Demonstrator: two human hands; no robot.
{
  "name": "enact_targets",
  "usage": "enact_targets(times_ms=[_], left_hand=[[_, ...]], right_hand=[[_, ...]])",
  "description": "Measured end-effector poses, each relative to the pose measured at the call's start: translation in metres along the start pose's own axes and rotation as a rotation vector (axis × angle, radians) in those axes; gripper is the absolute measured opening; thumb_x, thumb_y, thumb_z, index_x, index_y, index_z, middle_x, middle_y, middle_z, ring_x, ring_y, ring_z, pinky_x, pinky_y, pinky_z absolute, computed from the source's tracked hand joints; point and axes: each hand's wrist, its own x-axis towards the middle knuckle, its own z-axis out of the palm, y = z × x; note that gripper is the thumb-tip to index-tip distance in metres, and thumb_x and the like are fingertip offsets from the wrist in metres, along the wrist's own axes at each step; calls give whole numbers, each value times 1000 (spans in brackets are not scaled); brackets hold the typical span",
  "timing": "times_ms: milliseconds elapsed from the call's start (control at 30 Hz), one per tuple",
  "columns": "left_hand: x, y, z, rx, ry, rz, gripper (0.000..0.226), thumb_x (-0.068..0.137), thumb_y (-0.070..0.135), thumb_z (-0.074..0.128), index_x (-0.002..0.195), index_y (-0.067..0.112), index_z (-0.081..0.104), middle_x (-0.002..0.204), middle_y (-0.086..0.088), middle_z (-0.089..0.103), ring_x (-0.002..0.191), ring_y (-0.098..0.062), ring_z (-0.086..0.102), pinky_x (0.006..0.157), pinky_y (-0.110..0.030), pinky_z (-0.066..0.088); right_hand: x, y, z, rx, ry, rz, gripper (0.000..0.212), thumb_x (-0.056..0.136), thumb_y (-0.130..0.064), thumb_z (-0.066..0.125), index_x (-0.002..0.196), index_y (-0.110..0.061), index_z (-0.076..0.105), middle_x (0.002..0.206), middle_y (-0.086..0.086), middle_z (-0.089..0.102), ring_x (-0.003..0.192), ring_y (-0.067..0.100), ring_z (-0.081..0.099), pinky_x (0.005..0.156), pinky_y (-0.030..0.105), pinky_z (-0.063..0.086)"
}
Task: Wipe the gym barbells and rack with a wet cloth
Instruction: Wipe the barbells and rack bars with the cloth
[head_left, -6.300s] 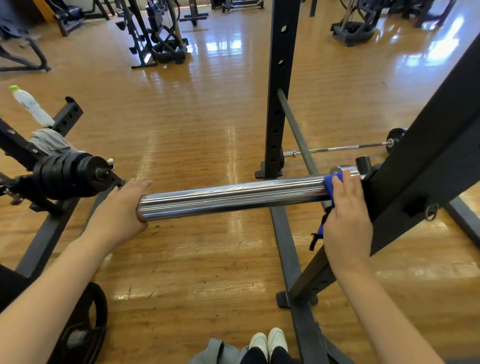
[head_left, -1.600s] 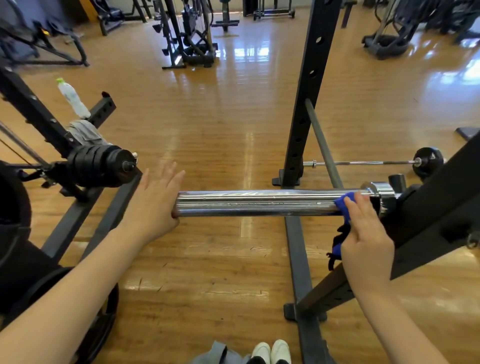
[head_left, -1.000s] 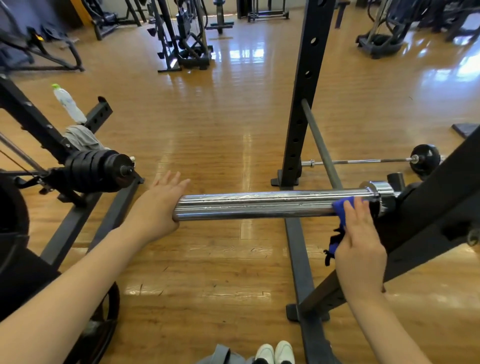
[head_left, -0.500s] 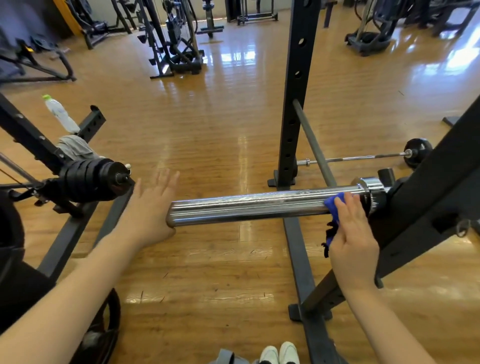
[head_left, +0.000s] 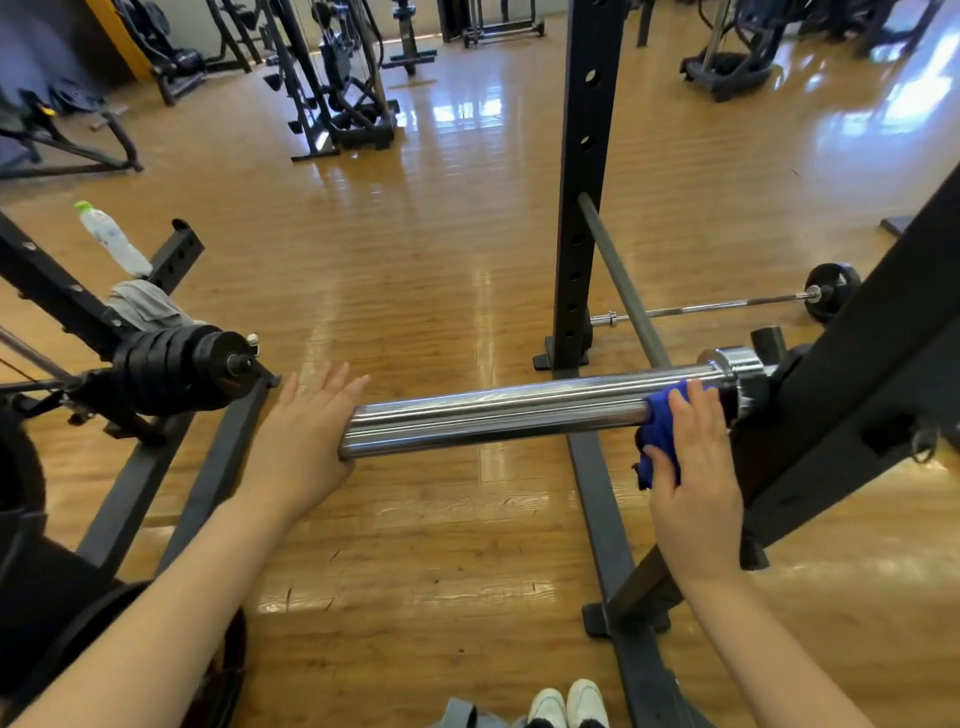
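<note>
A chrome barbell sleeve (head_left: 509, 410) runs left to right across the middle, its right end seated in the black rack (head_left: 883, 364). My left hand (head_left: 306, 426) lies flat against the sleeve's free left end, fingers straight and spread. My right hand (head_left: 691, 467) holds a blue cloth (head_left: 657, 431) wrapped over the sleeve close to its collar (head_left: 737, 369), fingers curled over the top of the cloth. Part of the cloth hangs below the sleeve.
A black rack upright (head_left: 582, 182) stands behind the sleeve. Left is another bar end with several black plates (head_left: 176, 369), a grey towel (head_left: 145, 306) and a bottle (head_left: 111, 239). A thin barbell (head_left: 727, 304) lies on the wooden floor at the right. Gym machines (head_left: 337, 88) stand far back.
My right hand with the cloth has stayed near the collar, shifting only slightly along the sleeve. My left hand's fingers have straightened since the earliest frame and stay flat on the sleeve's end.
</note>
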Motion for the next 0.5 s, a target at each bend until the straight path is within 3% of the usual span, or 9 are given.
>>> enact_targets(times_ms=[100,200,267,333,400,500], left_hand=[[7,-1,-8,-49,-111,-1,86,76,17,71,149,20,26,156,-2,21,145,-18,14,116,-34,4],[5,0,-10,-66,-99,4,84,75,16,72,147,20,30,154,-4,27,144,-19,17,116,-36,8],[4,1,-10,-72,-88,-5,83,73,14,73,146,19,34,153,-6,30,144,-21,20,116,-38,11],[4,2,-11,-72,-92,-12,84,72,14,74,145,19,35,152,-7,31,143,-21,21,116,-39,12],[3,2,-12,-80,-95,-11,83,72,14,74,145,19,35,152,-7,31,143,-21,21,116,-38,12],[3,2,-13,-95,-101,-7,83,73,15,74,146,20,33,153,-5,30,144,-18,20,116,-36,10]], right_hand=[[0,5,6,-59,41,-23,47,92,-4,35,140,-3,35,144,17,39,144,14,15,116,42,21],[19,-3,5,-33,57,7,42,92,-5,38,132,3,48,137,19,48,135,23,31,118,30,11],[23,-6,3,-23,26,3,45,91,-16,45,132,1,48,138,14,47,135,23,33,117,28,11],[18,-1,-1,-23,-20,-26,46,90,-13,48,134,-1,46,141,13,45,137,20,29,118,30,13],[8,8,-3,-43,-34,-45,46,90,-3,39,135,-3,44,141,15,44,138,19,27,117,34,20],[-4,9,-3,-71,-26,-45,47,89,-1,30,135,0,41,141,20,43,138,23,26,117,24,16]])
